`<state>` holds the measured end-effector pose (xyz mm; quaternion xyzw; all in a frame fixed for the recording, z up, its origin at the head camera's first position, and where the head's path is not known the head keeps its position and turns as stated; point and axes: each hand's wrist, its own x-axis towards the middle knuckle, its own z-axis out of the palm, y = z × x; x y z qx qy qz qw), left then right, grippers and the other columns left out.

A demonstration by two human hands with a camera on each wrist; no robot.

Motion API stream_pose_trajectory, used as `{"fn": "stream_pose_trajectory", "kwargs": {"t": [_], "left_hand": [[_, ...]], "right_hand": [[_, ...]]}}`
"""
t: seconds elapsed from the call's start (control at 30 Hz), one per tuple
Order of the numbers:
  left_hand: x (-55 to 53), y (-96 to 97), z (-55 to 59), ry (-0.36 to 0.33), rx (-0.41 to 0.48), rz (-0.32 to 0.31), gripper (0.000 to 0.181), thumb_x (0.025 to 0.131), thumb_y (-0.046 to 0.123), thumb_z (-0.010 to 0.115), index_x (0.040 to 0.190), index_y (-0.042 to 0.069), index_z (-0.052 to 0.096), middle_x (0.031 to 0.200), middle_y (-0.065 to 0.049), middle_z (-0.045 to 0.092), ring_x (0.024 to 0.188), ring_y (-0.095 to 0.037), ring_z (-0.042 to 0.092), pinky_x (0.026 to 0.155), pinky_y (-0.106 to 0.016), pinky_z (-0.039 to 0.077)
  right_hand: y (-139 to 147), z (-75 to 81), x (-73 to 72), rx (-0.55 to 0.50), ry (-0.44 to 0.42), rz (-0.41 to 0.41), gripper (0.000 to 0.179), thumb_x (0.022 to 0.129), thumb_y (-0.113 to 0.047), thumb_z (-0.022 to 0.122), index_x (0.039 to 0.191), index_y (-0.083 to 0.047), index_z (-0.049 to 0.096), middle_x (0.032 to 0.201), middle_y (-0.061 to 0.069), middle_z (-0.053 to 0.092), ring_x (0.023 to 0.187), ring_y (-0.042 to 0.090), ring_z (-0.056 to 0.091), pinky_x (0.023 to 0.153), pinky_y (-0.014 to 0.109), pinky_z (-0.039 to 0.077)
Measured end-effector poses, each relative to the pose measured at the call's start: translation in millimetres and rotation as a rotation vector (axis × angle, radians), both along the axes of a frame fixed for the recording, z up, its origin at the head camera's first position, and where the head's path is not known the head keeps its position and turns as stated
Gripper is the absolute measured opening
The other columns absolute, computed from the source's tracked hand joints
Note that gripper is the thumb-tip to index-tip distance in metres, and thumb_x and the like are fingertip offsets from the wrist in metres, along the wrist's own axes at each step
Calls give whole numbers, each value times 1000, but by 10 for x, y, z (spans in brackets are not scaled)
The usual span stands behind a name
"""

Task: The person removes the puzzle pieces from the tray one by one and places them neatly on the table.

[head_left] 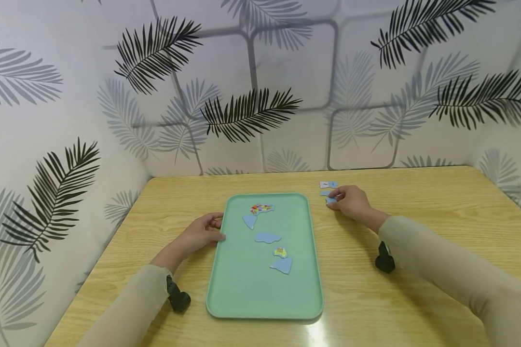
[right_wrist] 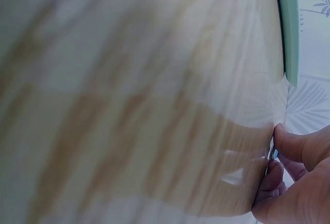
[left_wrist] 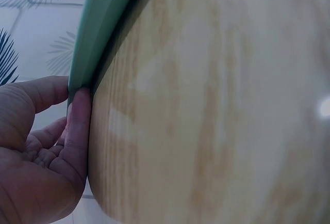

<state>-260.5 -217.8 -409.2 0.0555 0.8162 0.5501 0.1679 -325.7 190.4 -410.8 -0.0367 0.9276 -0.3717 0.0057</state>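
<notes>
A pale green tray (head_left: 243, 289) lies on the wooden table with several flat jigsaw pieces on it. My left hand (head_left: 201, 231) holds its left rim between thumb and fingers, as the left wrist view also shows. Beyond the tray's right side, my right hand (head_left: 351, 200) pinches a small blue jigsaw piece (head_left: 331, 200) at the tabletop; its fingers mostly hide the piece in the right wrist view. On the tray are a multicoloured piece (head_left: 261, 208), a blue wedge (head_left: 250, 221), a wide blue piece (head_left: 267, 237), a yellow piece (head_left: 280, 252) and another blue piece (head_left: 283, 265).
Just behind the right fingertips lie a blue piece (head_left: 324, 193) and, farther back, a white-and-blue pair (head_left: 328, 184). A wall (head_left: 286, 144) with a leaf pattern rises at the table's back edge. Wood-grain tabletop (head_left: 438, 207) extends to the right.
</notes>
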Motion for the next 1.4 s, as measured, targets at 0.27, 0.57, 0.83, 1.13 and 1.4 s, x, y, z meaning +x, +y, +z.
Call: {"fn": "stream_pose_trajectory", "kwargs": {"t": [0.27,0.57,0.83,1.13,1.4], "left_hand": [[-6,-9,-10,5,0,0,65,91,2,64,148,0,33,118,-18,48,98,-23,54,80,-36,53],[2,-11,-24,3,-7,-2,65,91,2,64,148,0,33,119,-18,48,98,-23,54,80,-37,53],[3,-3,-7,-3,-10,4,67,91,2,64,149,0,31,121,-18,47,98,-22,53,80,-38,53],[-4,-7,-25,4,-8,-1,66,91,3,65,148,-1,32,119,-18,47,97,-22,53,78,-35,53],[-13,2,-26,-1,-6,14,65,90,2,65,148,2,35,117,-16,48,97,-23,54,79,-34,53]], "right_hand": [[2,3,-14,5,-15,3,26,89,-14,72,110,1,68,102,17,61,94,31,53,82,42,44],[-10,37,-3,10,-45,9,26,89,-14,71,110,2,68,104,17,59,93,30,50,81,40,44],[0,32,-14,9,-57,11,26,89,-15,71,110,1,68,108,18,59,95,30,50,82,41,44],[3,17,-34,11,-74,3,27,89,-16,71,111,1,68,112,20,58,98,32,50,84,42,44],[-1,32,-32,10,-68,1,27,89,-15,72,111,1,68,114,21,57,100,33,50,85,43,44]]}}
